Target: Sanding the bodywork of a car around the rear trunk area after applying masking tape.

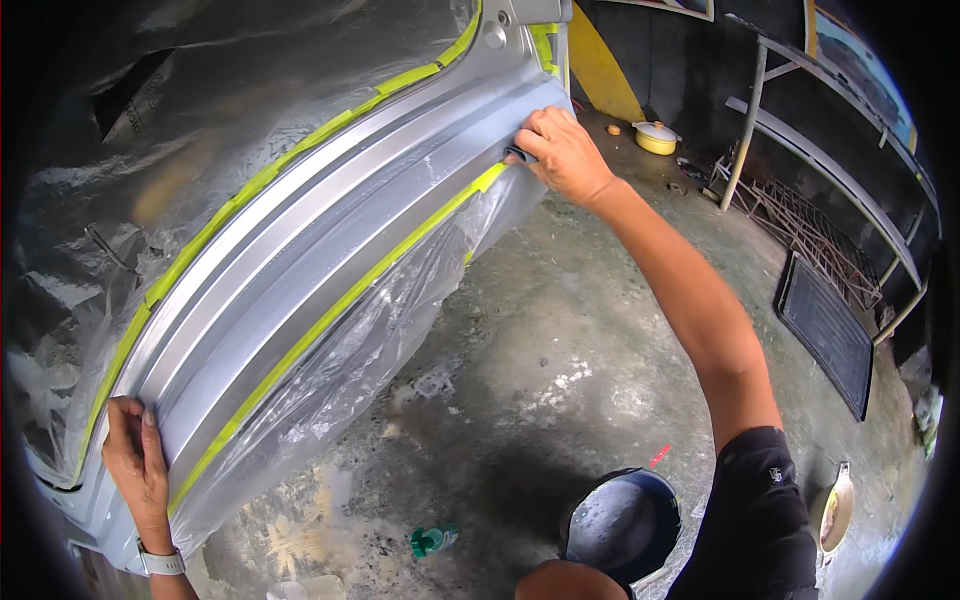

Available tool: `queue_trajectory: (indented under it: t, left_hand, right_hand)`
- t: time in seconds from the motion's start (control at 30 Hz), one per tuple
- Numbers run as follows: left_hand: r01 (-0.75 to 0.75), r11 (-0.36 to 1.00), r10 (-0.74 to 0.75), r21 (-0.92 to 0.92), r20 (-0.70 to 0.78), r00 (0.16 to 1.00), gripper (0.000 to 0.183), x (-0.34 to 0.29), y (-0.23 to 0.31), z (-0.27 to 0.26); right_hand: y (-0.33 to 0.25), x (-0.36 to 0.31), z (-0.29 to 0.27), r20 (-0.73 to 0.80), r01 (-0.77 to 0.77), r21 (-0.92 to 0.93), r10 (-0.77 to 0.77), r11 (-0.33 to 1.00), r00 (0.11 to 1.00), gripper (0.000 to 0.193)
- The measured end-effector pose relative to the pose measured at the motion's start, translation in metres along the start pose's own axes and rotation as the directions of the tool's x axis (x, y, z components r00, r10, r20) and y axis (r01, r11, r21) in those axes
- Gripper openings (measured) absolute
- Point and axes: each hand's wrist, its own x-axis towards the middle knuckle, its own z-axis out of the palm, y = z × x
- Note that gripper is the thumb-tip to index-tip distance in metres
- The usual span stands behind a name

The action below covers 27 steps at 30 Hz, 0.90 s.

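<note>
Black sleeve (750,520), 1 small emblem (776,475) — pale wristband (164,563).

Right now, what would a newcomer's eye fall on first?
The long silver panel sweeps from lower left to top centre, edged with yellow-green tape. The right hand holds a dark pad against its upper end; the left hand touches its lower end. Near the bottom, a dark bucket stands on the floor.

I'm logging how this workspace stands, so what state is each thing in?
Left hand: resting on the panel's near end
Right hand: pinching the dark pad
Dark pad: held against the panel
Silver panel: bare between tape lines
Yellow-green tape: stuck along both sides
Clear plastic sheet: wrinkled, hanging
Bucket: upright, uncovered
Green bottle: on its side
Yellow pot: lid on
</note>
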Motion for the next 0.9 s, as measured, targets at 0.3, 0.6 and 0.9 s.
queue_trajectory:
  t: [0.3,0.6,0.9]
  left_hand:
    - [-0.079,0.996,0.08,0.038,-0.028,0.996,0.013,0.004,0.007,-0.003]
    - [-0.047,0.999,0.047,-0.003,-0.026,0.999,0.013,0.003,0.012,-0.006]
    - [-0.046,0.999,0.046,-0.019,-0.019,0.999,0.015,0.002,0.013,-0.006]
  right_hand:
    - [-0.08,-0.029,0.004,-0.033,-0.581,0.584,0.731,0.568,0.682,0.025]
    - [-0.068,0.01,0.018,-0.444,-0.608,0.41,0.731,0.68,0.518,0.023]
    - [-0.277,0.04,0.016,-0.312,-0.217,0.574,0.455,0.79,0.834,0.062]
